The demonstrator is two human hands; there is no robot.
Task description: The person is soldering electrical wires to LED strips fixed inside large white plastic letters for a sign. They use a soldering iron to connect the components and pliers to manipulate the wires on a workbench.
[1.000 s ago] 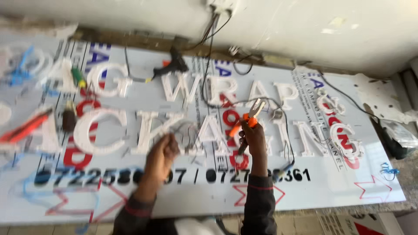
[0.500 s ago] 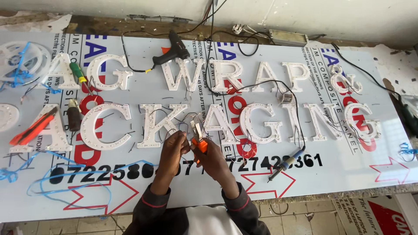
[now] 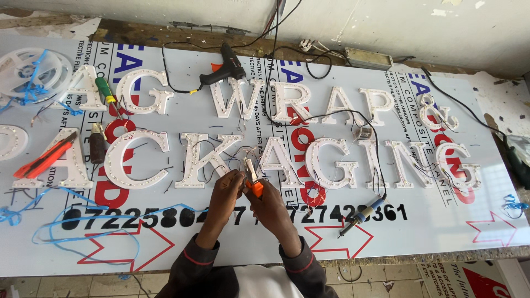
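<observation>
Right hand point(image 3: 270, 205) clenched on orange-handled pliers point(image 3: 253, 177), tips pointing up, held over the panel point(image 3: 430, 232) just below the white letters point(image 3: 201, 160). Left hand point(image 3: 226, 190) pinches at the plier tips, probably a thin wire; too small to confirm. Soldering iron point(image 3: 360, 215) lies on the panel to the right, apart from both hands. Glue gun point(image 3: 225, 67) near the far edge.

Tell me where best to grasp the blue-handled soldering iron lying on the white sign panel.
Probably by the blue handle of the soldering iron, coming from above and the right. It lies flat on the white sign panel, slanted, dark metal tip pointing lower-left; the handle end, upper-right, is thicker and clear of the tip.
</observation>
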